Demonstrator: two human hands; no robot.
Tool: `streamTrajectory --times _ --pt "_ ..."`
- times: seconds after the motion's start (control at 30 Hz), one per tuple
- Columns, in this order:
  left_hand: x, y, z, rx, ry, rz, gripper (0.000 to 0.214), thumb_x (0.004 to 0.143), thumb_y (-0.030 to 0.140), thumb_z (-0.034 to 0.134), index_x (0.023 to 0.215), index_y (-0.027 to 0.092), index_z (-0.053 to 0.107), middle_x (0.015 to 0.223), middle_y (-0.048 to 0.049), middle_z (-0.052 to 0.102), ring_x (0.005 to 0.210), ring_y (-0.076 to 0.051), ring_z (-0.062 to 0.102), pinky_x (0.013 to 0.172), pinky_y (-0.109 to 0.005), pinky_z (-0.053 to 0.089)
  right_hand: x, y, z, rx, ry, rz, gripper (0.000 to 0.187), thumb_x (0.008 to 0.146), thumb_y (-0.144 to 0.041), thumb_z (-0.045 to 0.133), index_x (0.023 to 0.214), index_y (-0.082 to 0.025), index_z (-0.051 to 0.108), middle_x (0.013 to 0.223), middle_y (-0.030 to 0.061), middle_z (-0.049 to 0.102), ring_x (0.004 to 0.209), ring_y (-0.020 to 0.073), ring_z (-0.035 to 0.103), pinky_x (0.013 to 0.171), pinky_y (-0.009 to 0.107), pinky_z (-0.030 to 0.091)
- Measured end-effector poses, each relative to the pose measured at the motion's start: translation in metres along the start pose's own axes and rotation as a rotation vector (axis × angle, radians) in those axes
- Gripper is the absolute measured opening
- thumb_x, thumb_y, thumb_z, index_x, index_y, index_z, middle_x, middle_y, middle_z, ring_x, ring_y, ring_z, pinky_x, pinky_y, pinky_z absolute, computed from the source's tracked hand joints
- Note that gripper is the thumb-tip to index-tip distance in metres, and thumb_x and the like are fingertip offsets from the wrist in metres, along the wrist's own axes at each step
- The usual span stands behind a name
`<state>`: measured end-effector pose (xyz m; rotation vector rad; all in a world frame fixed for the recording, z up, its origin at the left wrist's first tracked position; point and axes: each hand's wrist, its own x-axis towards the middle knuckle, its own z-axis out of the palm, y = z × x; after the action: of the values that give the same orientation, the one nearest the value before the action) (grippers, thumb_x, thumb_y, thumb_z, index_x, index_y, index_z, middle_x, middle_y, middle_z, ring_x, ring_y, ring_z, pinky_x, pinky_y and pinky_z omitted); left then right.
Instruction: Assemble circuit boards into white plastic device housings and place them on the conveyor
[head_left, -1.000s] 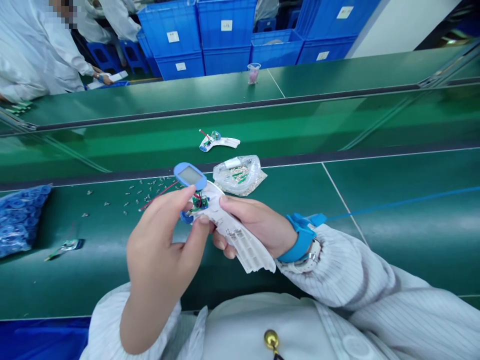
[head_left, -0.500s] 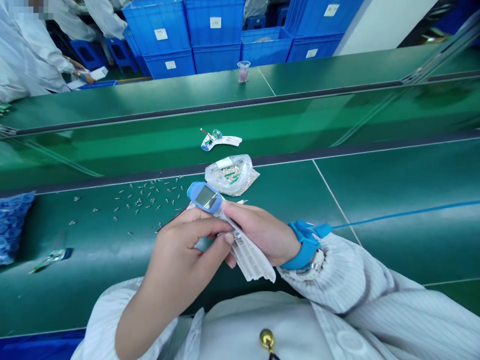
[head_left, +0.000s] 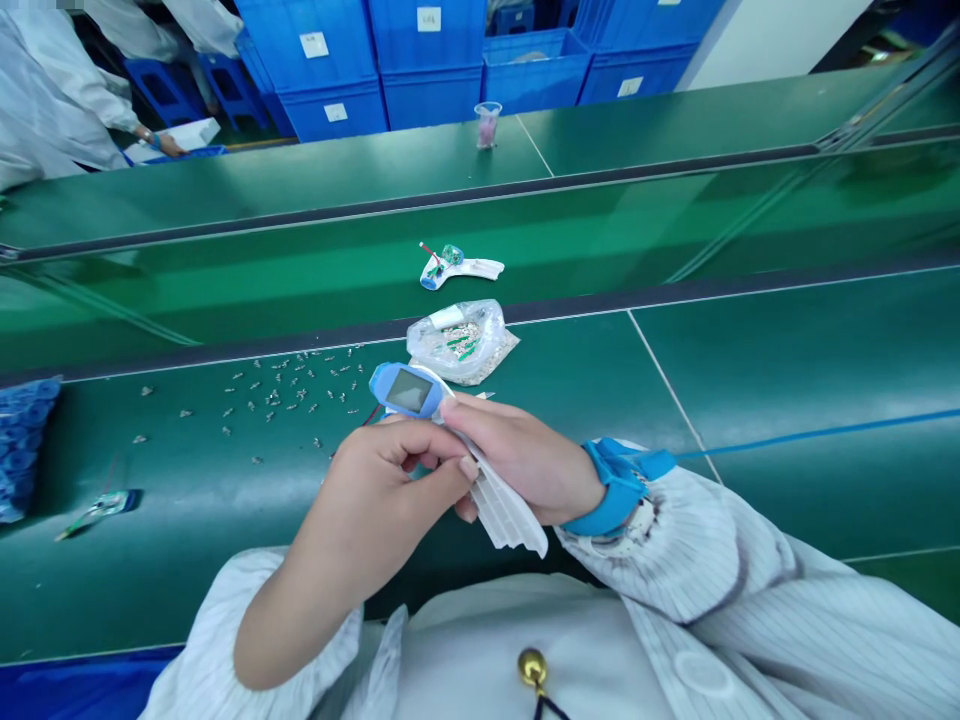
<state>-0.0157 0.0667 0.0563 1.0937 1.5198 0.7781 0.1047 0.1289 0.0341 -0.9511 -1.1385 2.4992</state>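
A white, open-backed handle shell with a blue-framed display, looking like a forehead thermometer housing [head_left: 510, 515], is between my hands above the bench. My right hand [head_left: 525, 465] grips it along the neck, its thumb just below the display. My left hand [head_left: 405, 480] is closed at the handle's inner side, thumb and forefinger pinched together against it. Any small part between those fingertips is hidden. A red wire shows beside the display end. Just beyond lies a clear plastic bag [head_left: 457, 342] of small metal and green parts.
Small metal parts [head_left: 281, 385] lie scattered to the left. A circuit board [head_left: 112, 503] and a bag of blue parts [head_left: 26, 450] are farther left. Another housing [head_left: 469, 268] sits on the green belt. A blue cord [head_left: 810, 425] runs right from my wrist strap. A cup [head_left: 487, 125] stands beyond.
The housing on the belt has shifted right. My view has tilted down slightly. Both hands keep their hold, and the left thumb has moved slightly along the handle.
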Motion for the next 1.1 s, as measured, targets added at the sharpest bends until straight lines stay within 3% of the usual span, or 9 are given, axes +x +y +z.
streamTrajectory --times 0.13,0.27,0.4,0.53,0.67,0.9,1.1 --pt "0.001 -0.002 0.001 -0.097 -0.009 -0.006 0.016 0.078 0.02 0.058 0.064 0.019 0.064 0.058 0.0002 0.066 0.059 -0.014 0.063 0.063 -0.026 0.05 0.001 0.002 -0.001 0.092 0.011 0.039 0.022 0.091 -0.038 0.043 0.081 -0.019 0.046 0.058 -0.0051 0.049 0.037 0.0047 0.044 0.035 0.014 0.038" --pt "0.0 -0.003 0.001 -0.221 -0.014 0.023 0.017 0.079 0.015 0.057 0.064 0.019 0.064 0.06 0.0014 0.066 0.059 -0.012 0.063 0.063 -0.025 0.05 -0.001 0.004 -0.006 0.151 -0.072 0.023 0.018 0.09 -0.037 0.048 0.088 -0.019 0.047 0.063 -0.0045 0.05 0.04 0.0041 0.045 0.037 0.013 0.041" --pt "-0.001 -0.003 0.003 -0.263 -0.012 0.006 0.017 0.082 0.018 0.057 0.066 0.019 0.062 0.054 0.0033 0.061 0.055 -0.012 0.062 0.058 -0.024 0.049 -0.007 0.001 -0.014 0.135 -0.194 0.002 0.034 0.081 -0.046 0.062 0.093 -0.019 0.046 0.067 -0.0042 0.051 0.048 0.0053 0.052 0.04 0.014 0.046" --pt "-0.002 -0.001 0.006 -0.231 0.05 -0.011 0.017 0.081 0.016 0.058 0.064 0.019 0.061 0.052 0.0024 0.06 0.055 -0.013 0.061 0.057 -0.025 0.048 -0.013 -0.004 -0.02 0.032 -0.3 0.012 0.046 0.069 -0.039 0.075 0.098 -0.019 0.046 0.067 -0.0053 0.052 0.051 0.006 0.053 0.04 0.014 0.046" --pt "-0.003 0.001 0.009 -0.273 0.024 0.032 0.019 0.082 0.014 0.057 0.064 0.019 0.061 0.051 0.0027 0.061 0.054 -0.013 0.062 0.06 -0.025 0.051 -0.016 -0.005 -0.02 0.039 -0.281 0.018 0.044 0.07 -0.037 0.074 0.098 -0.019 0.045 0.068 -0.0049 0.052 0.053 0.0067 0.054 0.041 0.014 0.045" --pt "-0.008 -0.003 0.012 -0.328 -0.015 0.09 0.019 0.087 0.018 0.055 0.069 0.02 0.062 0.05 0.0042 0.06 0.051 -0.012 0.063 0.05 -0.021 0.049 -0.021 -0.003 -0.019 0.092 -0.314 0.007 0.052 0.071 -0.038 0.073 0.111 -0.018 0.044 0.066 -0.0044 0.054 0.056 0.0084 0.057 0.045 0.015 0.047" --pt "-0.01 -0.002 0.017 -0.34 -0.016 0.132 0.021 0.087 0.022 0.056 0.067 0.02 0.061 0.053 0.0037 0.063 0.053 -0.012 0.065 0.062 -0.027 0.053 -0.025 -0.004 -0.021 0.118 -0.337 -0.001 0.058 0.07 -0.037 0.074 0.117 -0.019 0.044 0.065 -0.0044 0.053 0.056 0.0082 0.056 0.046 0.015 0.047"
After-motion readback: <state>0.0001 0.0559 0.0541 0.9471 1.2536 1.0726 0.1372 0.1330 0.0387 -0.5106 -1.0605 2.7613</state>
